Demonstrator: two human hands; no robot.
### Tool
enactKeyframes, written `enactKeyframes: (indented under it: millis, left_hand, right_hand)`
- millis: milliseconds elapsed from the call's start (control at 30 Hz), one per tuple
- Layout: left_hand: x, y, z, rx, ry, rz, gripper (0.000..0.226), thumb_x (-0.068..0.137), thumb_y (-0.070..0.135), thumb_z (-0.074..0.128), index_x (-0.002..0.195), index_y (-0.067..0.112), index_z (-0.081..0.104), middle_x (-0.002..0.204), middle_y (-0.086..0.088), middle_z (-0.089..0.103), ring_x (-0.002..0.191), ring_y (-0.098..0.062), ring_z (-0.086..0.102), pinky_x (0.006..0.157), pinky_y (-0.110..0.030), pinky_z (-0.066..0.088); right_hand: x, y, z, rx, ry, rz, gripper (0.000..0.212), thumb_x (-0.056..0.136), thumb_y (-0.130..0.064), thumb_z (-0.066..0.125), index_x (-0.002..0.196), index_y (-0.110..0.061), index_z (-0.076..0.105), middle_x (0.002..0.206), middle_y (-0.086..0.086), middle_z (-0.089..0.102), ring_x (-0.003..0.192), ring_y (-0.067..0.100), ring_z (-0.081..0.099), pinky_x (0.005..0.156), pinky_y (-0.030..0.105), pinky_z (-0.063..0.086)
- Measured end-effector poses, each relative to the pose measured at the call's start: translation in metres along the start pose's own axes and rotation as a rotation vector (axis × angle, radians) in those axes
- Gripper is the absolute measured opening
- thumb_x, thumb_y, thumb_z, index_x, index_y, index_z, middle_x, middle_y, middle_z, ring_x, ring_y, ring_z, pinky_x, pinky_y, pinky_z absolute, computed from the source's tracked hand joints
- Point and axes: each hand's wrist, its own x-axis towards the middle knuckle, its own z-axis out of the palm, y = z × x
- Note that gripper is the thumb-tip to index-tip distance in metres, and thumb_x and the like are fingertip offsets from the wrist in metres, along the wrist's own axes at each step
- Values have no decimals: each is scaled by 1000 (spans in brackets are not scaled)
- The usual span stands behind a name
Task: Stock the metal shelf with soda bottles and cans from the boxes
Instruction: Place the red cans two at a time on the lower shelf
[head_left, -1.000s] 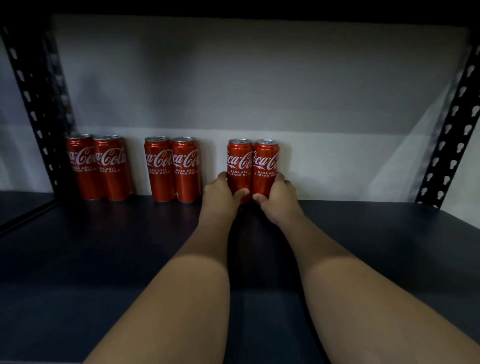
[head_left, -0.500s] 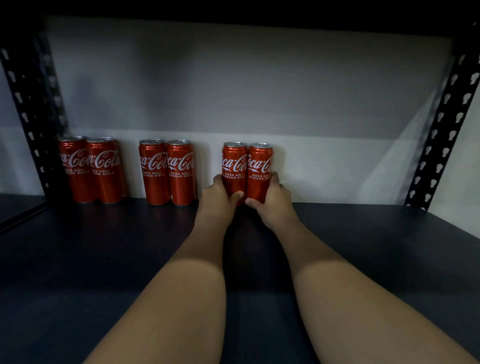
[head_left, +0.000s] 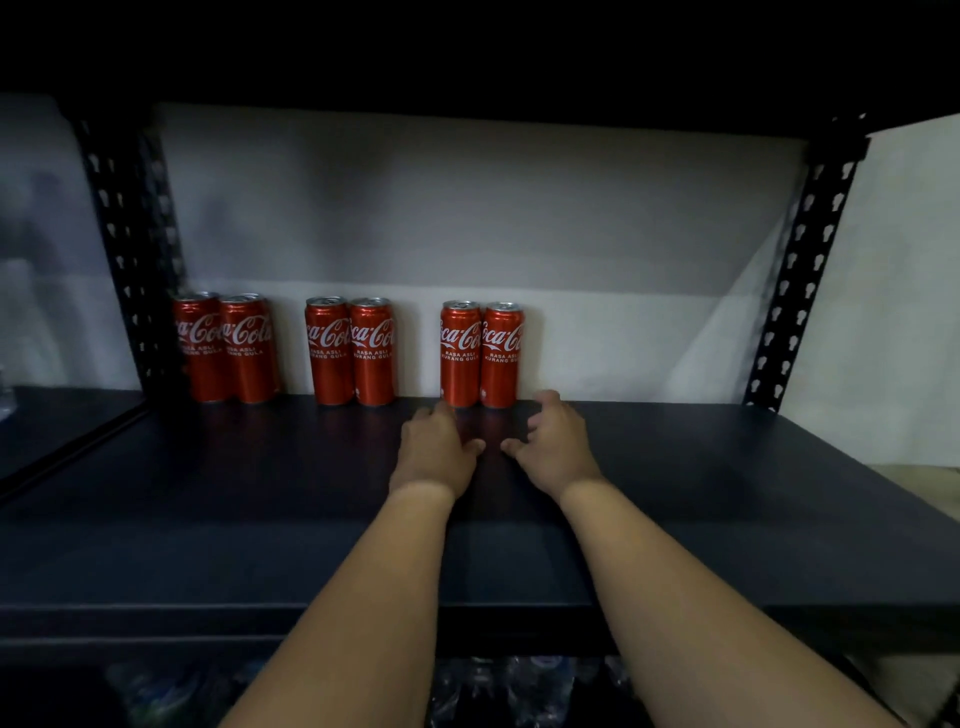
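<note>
Several red Coca-Cola cans stand upright in pairs along the back of the dark metal shelf (head_left: 675, 493). The right pair (head_left: 480, 356) stands free by the white wall. My left hand (head_left: 436, 449) and my right hand (head_left: 553, 447) hover just in front of that pair, fingers loosely curled, holding nothing. A middle pair (head_left: 350, 353) and a left pair (head_left: 226, 349) stand further left, the left pair close to the shelf post.
Black perforated uprights stand at the back left (head_left: 130, 249) and back right (head_left: 800, 270). The shelf board's front edge (head_left: 156, 618) runs across below my forearms. Clear plastic bottles (head_left: 498, 686) show dimly on the level underneath. A dark shelf hangs overhead.
Both hands have let go of the right pair of cans and pulled back toward me. The view has drawn away from the shelf.
</note>
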Motion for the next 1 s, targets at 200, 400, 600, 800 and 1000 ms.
enactKeyframes:
  millis: [200,400,600,800,1000]
  left_hand:
    - [-83,9,-28,3,1,24,33,90,23,74,118,9,64,118,-15,61,111,-34,61,96,-34,49]
    - [-184,23,-68,-154,63,-20,19,92,14,73,107,14,61,95,-3,64,88,-17,63,72,-24,46]
    - [-273,-22,-40,-319,119,-230,15,93,11,70,103,16,60,88,3,63,82,-14,63,70,-23,44]
    - [-345,-130,40,-219,-114,-599,21,92,6,64,113,3,67,101,-11,73,96,-27,68,79,-22,44]
    - [-410,-213,109,-55,-297,-703,46,88,47,53,112,11,68,105,-8,74,101,-27,71,90,-34,55]
  right_hand:
    - [-78,-6,-31,26,-25,-6,59,79,-19,86,130,-12,56,89,-2,64,83,11,60,73,16,43]
    - [-171,-22,-60,142,0,-52,33,83,-25,82,110,-19,62,75,-4,70,76,5,63,65,7,40]
    - [-256,-6,-23,222,-101,-29,21,87,-27,79,97,-24,61,70,-4,67,68,6,64,61,16,44]
    - [-308,70,73,130,-402,216,24,87,-25,80,102,-16,63,76,-5,69,77,8,66,68,18,48]
    - [-350,137,157,-12,-652,410,51,86,-32,80,127,-8,62,110,8,73,102,18,68,88,24,51]
